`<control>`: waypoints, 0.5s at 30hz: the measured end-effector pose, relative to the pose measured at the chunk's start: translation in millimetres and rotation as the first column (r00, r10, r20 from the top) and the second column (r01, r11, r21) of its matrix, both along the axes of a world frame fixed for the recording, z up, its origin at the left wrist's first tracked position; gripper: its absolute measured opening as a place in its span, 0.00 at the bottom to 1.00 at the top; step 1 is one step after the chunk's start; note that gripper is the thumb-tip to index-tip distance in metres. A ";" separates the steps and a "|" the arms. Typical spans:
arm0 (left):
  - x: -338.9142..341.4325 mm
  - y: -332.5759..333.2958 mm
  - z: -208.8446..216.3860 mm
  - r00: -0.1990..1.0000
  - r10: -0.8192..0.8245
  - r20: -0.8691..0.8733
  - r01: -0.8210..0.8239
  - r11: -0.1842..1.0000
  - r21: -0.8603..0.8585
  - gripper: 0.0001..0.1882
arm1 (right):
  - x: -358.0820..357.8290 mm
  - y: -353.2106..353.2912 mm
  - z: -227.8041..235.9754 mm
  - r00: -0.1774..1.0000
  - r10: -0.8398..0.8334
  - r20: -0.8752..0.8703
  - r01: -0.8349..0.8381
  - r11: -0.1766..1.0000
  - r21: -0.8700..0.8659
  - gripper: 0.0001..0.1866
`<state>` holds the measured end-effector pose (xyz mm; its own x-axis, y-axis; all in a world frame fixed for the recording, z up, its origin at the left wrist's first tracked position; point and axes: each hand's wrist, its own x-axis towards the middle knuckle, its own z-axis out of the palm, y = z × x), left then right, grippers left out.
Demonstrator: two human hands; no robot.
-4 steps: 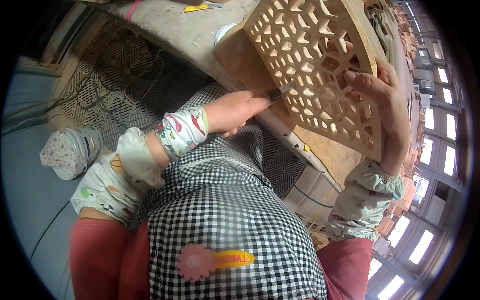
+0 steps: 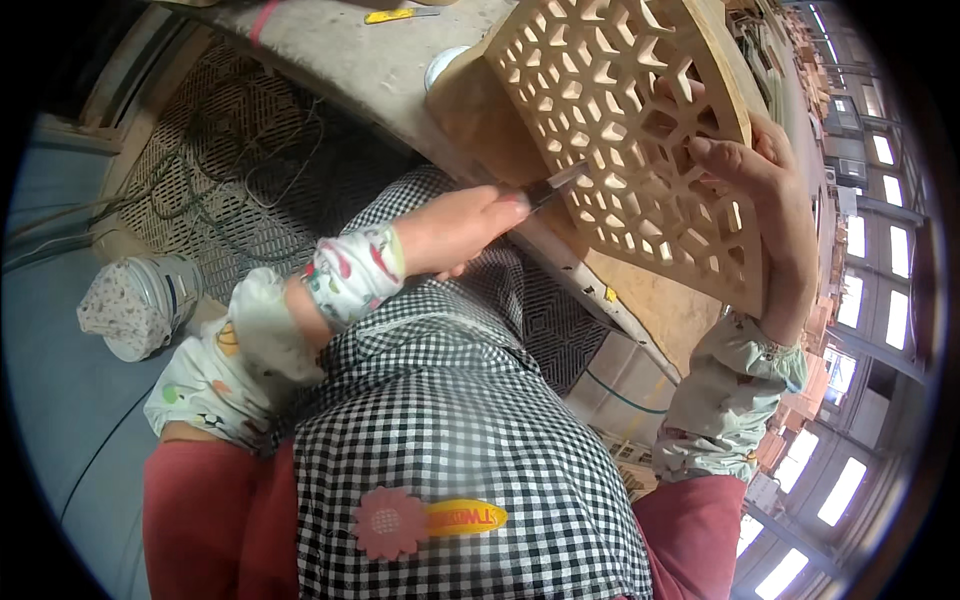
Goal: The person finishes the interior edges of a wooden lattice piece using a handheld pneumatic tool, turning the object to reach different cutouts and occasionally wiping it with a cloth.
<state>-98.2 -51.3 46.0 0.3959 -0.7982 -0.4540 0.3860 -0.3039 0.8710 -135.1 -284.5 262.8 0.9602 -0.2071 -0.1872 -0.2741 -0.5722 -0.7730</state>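
A pale wooden lattice panel (image 2: 640, 160), curved and pierced with many angular holes, stands tilted over the bench. My right hand (image 2: 765, 185) grips its right edge, the thumb on the near face and fingers partly hidden behind it or showing through the holes. My left hand (image 2: 455, 228) is closed around the dark handle of a slim, knife-like blade tool (image 2: 555, 187). The tool's metal tip lies at the panel's lower left holes; whether it touches the wood I cannot tell.
The workbench (image 2: 340, 60) carries a yellow utility knife (image 2: 400, 15) and a round white-rimmed object (image 2: 443, 66) beside the panel. A white bucket (image 2: 140, 305) with a cloth-like cover stands at left. Cables (image 2: 200, 200) lie over the patterned floor mat.
My left hand has drawn back slightly to the left, and more of the tool's dark handle shows. The panel and my right hand stay nearly still.
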 end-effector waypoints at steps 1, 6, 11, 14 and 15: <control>-5.3 9.5 1.5 1.000 0.019 0.004 -0.019 1.000 0.015 0.21 | 0.9 -1.8 1.0 1.000 0.013 -0.017 -0.013 1.000 -0.005 0.21; -30.7 53.5 19.3 0.995 0.042 -0.086 -0.031 0.992 0.123 0.19 | 0.7 -2.8 1.3 1.000 -0.003 0.010 0.004 0.997 -0.079 0.21; -23.6 42.2 24.4 0.992 0.034 -0.119 -0.032 0.999 0.019 0.19 | 1.2 -3.4 0.0 0.999 0.027 -0.019 -0.027 0.999 -0.036 0.21; -13.9 40.3 15.8 0.985 0.037 -0.171 -0.045 0.998 -0.044 0.19 | 1.5 -5.6 -0.2 0.998 0.069 -0.011 -0.069 0.997 -0.040 0.22; -11.3 39.4 19.1 0.982 0.038 -0.188 -0.049 0.997 -0.055 0.20 | 1.2 -2.8 0.2 0.997 0.077 -0.001 -0.077 0.996 -0.041 0.22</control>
<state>-109.5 -11.9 65.1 0.3440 -0.8095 -0.4758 0.5549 -0.2335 0.7985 -133.9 -287.4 263.0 0.9737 -0.1398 -0.1797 -0.2276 -0.6225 -0.7488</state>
